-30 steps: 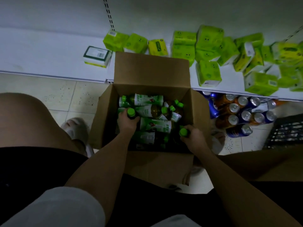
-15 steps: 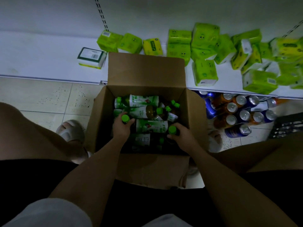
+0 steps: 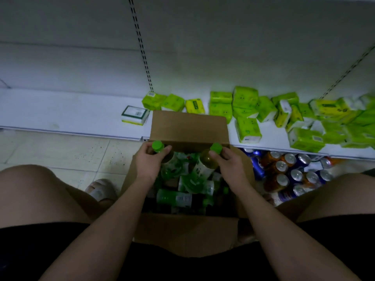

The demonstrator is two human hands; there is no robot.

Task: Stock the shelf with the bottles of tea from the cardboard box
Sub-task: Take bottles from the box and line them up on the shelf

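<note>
White shelf (image 3: 67,116) lies beyond both hands, tea bottles raised over the cardboard box (image 3: 188,126).
Left hand (image 3: 149,164) grips one green-capped bottle (image 3: 162,152); right hand (image 3: 228,164) grips another (image 3: 206,163); more lie below.

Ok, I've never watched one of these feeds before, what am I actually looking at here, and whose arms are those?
There is no machine: a person wears one camera on the head, looking down at their own bare arms and knees. The left hand grips a green-capped tea bottle near its neck; the right hand grips a second tea bottle the same way. Both are lifted above the open cardboard box on the floor, which holds more bottles. Beyond it runs a white shelf with green tissue packs. Drink cans lie beside the box, partly under the shelf.
</note>
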